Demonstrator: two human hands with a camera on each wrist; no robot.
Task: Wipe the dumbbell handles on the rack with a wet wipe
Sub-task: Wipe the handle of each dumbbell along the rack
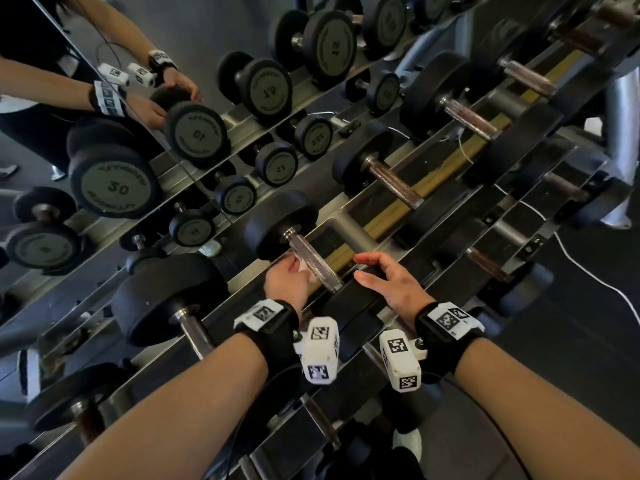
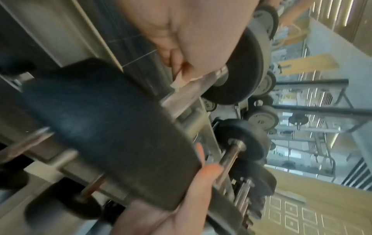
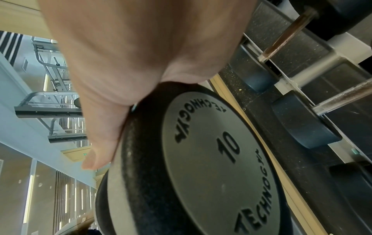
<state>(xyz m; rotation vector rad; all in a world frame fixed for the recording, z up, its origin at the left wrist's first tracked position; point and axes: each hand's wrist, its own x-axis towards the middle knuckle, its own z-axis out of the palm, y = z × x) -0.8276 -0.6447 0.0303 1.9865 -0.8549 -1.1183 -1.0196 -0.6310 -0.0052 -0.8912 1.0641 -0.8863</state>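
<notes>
A black 10 dumbbell lies on the rack, its far head up the slope and its near head towards me. My left hand pinches a crumpled white wet wipe against the left side of its knurled metal handle. My right hand cups the rim of the near head, thumb and fingers curved over it. In the left wrist view the fingers of the right hand wrap the edge of that head.
More black dumbbells sit in a row on the slanted rack, close on both sides. A mirror behind reflects the rack and my arms. A white cable trails over the dark floor at the right.
</notes>
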